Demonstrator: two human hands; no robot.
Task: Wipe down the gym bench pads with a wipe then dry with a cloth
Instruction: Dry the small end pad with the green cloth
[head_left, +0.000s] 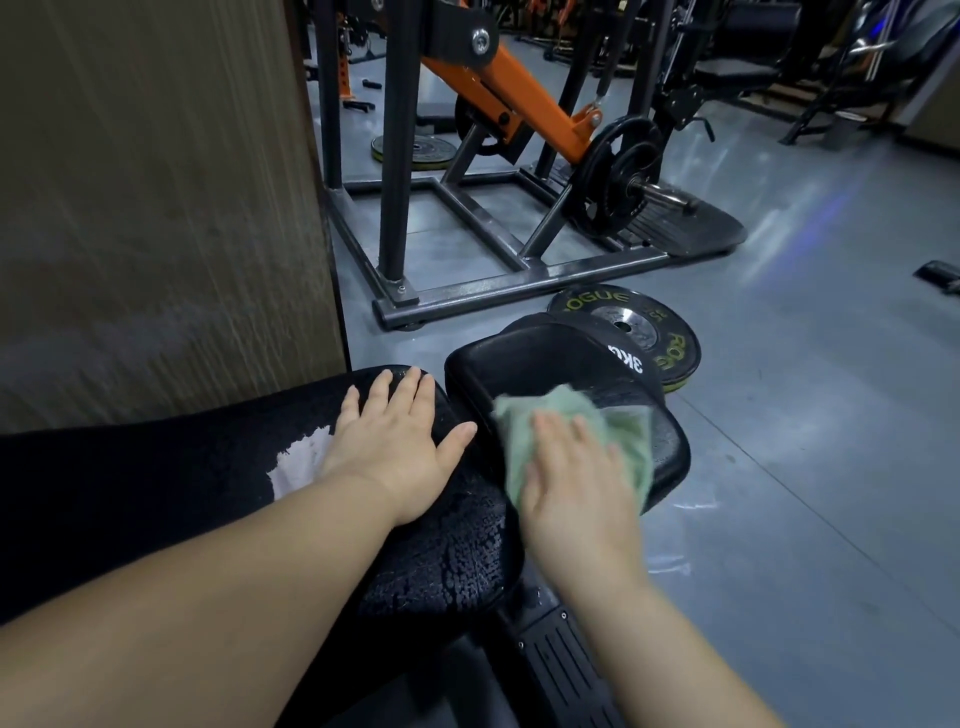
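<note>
Closest to me, the long back pad (441, 551) glistens with beads of wet, its black skin cracked and a white patch showing through. The left hand (400, 441) lies flat on it, fingers straight and spread, as if steadying. Just beyond, the right hand (576, 483) presses a green cloth (631, 441) onto the smaller seat pad (540, 358), fingers straight, not gripping. The cloth looks soft, light and limp, so I'd say it bunches easily; a flat palm over its middle suits it best. The pads seem firm yet slick while damp. Behind them a weight plate (623, 322) lies on the floor, with an orange machine (519, 98) further off.
</note>
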